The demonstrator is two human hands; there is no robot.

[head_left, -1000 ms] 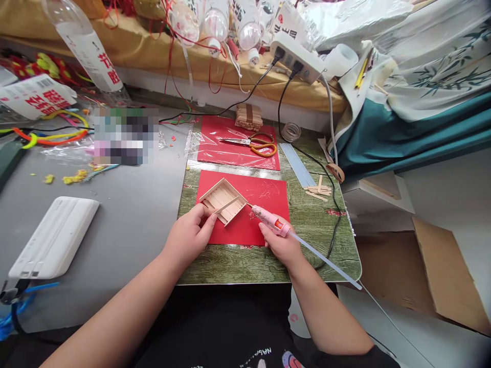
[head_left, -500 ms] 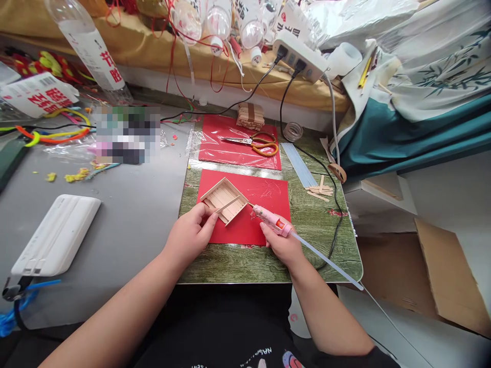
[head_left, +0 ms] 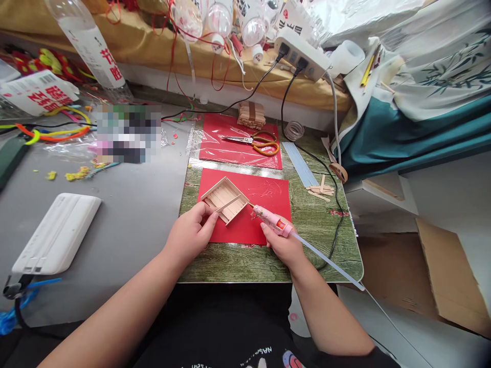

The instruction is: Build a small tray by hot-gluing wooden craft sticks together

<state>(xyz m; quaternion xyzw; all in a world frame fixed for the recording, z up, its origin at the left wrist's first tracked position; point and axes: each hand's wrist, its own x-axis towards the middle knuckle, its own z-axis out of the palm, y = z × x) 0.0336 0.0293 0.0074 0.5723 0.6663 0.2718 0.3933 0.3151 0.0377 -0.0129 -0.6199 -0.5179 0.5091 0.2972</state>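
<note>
A small tray built of wooden craft sticks (head_left: 224,199) rests on a red paper sheet (head_left: 264,212) atop the green wood-pattern board (head_left: 314,225). My left hand (head_left: 190,235) pinches the tray's near corner and steadies a loose stick laid across it. My right hand (head_left: 282,244) grips a pink hot glue gun (head_left: 270,220), its nozzle touching the tray's right corner. A clear glue stick (head_left: 330,267) juts out the back of the gun.
Orange-handled scissors (head_left: 255,142) lie on a second red sheet behind. Spare glue sticks (head_left: 301,162), loose wooden sticks (head_left: 320,190) and a stick bundle (head_left: 251,113) sit at the back right. A white flat device (head_left: 57,232) lies left; a power strip (head_left: 301,51) hangs above.
Nearly nothing differs; the view has shifted slightly, and both hands stay on the tray and glue gun.
</note>
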